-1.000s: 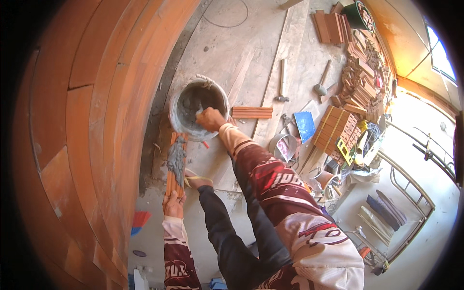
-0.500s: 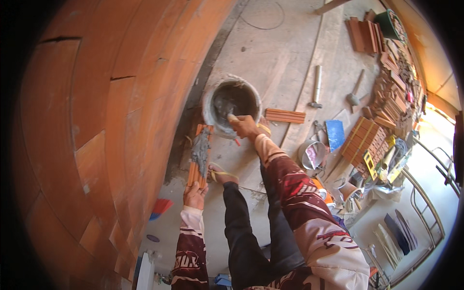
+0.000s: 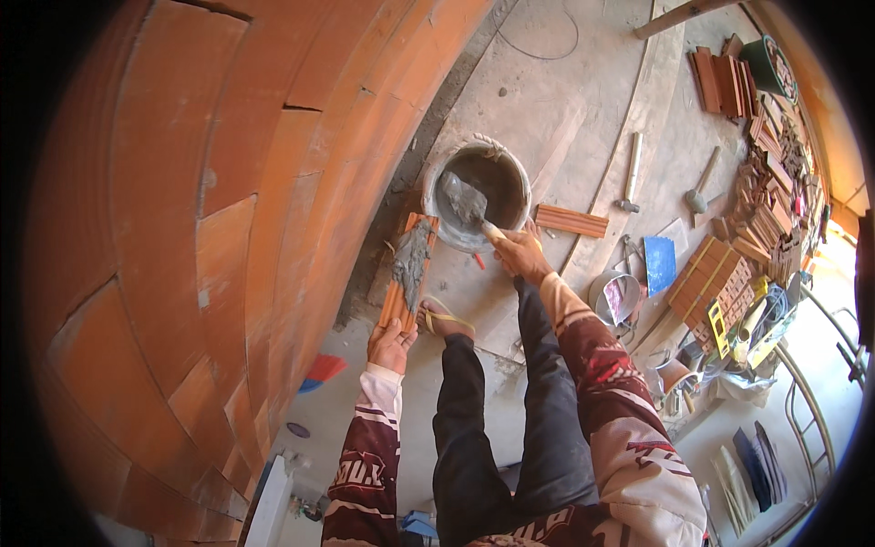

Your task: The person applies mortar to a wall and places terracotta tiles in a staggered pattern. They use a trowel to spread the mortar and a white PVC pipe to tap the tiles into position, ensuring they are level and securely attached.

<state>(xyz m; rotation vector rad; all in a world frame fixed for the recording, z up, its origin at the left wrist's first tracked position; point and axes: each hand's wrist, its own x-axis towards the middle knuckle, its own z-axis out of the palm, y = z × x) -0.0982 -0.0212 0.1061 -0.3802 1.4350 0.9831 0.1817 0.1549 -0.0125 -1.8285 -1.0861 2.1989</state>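
Observation:
My left hand [image 3: 391, 345] grips the near end of a ribbed orange clay tile [image 3: 397, 305]. Wet grey mortar [image 3: 412, 258] is smeared along the tile's upper face. In my right hand [image 3: 522, 252] is the pale handle of a trowel [image 3: 472, 210], its blade over the bucket and loaded with grey mortar. The round mortar bucket [image 3: 434, 221] stands on the floor just beyond the tile, a rope on its far rim. My fingers are closed round both things. A small red object [image 3: 478, 262] lies at the bucket's near side.
An orange clay-block wall [image 3: 228, 237] rises close on the left. Right of the bucket lie another tile [image 3: 572, 221], a hammer [image 3: 631, 173] and a mallet [image 3: 700, 187]. Farther right are a small pail [image 3: 614, 299], a blue sheet [image 3: 659, 264], stacked bricks [image 3: 706, 278] and broken tile pieces [image 3: 775, 182].
The trowel blade, earlier down inside the bucket, has come up with mortar on it. My left hand still holds the coated tile. The whole view has shifted slightly.

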